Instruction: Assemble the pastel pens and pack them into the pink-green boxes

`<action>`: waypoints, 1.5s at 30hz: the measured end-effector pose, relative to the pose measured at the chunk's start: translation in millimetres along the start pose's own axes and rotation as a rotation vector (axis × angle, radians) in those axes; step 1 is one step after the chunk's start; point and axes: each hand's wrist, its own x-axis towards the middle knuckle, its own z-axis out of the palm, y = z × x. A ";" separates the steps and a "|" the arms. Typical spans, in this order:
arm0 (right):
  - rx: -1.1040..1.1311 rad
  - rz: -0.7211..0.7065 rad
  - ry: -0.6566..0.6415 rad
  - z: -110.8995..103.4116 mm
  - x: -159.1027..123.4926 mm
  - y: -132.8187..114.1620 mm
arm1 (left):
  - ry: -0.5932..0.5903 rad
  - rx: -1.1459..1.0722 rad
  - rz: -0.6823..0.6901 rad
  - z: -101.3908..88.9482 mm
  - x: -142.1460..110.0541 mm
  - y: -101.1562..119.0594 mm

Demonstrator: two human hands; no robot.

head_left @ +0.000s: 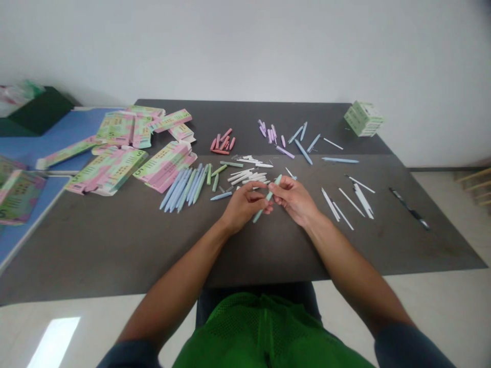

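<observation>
Both my hands meet over the middle of the dark grey table (115, 240), holding one pale green pen (266, 199) that runs slanted between them. My left hand (243, 205) is closed round its lower half. My right hand (293, 197) pinches its upper half with the fingertips. Just beyond my fingers lie white pen parts (249, 176). A row of light blue and green pens (187, 186) sits to the left of my left hand.
Pink-and-green flat packaging cards (115, 166) are heaped at the left. Red caps (223, 143), purple pieces (270, 134), blue barrels (305, 148) and thin white refills (351, 202) are scattered farther back and right. A small box (362, 118) stands at the far right corner, a black pen (408, 208) near the right edge.
</observation>
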 end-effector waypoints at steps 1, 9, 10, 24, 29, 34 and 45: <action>-0.008 -0.005 0.003 0.9 -0.2 0.9 | -0.002 0.050 0.037 0.6 0.6 -1.4; -0.050 -0.067 0.029 -0.3 1.1 0.0 | 0.033 0.244 0.102 -0.3 3.1 -2.1; -0.030 -0.062 0.016 -1.1 0.7 -2.5 | 0.048 0.240 0.096 -0.6 2.8 -1.5; 0.101 -0.034 -0.060 -0.7 -2.1 -9.1 | 0.040 0.054 0.055 0.2 4.1 -2.6; 0.013 -0.049 -0.034 -2.8 -1.4 -6.6 | 0.032 0.026 0.042 -0.6 2.8 -2.3; 0.013 -0.052 -0.029 -3.6 -1.3 -7.5 | 0.042 -0.007 0.031 1.5 2.6 -2.7; -0.002 -0.068 -0.023 -4.0 -0.7 -7.5 | 0.050 -0.043 0.006 3.2 2.4 -3.0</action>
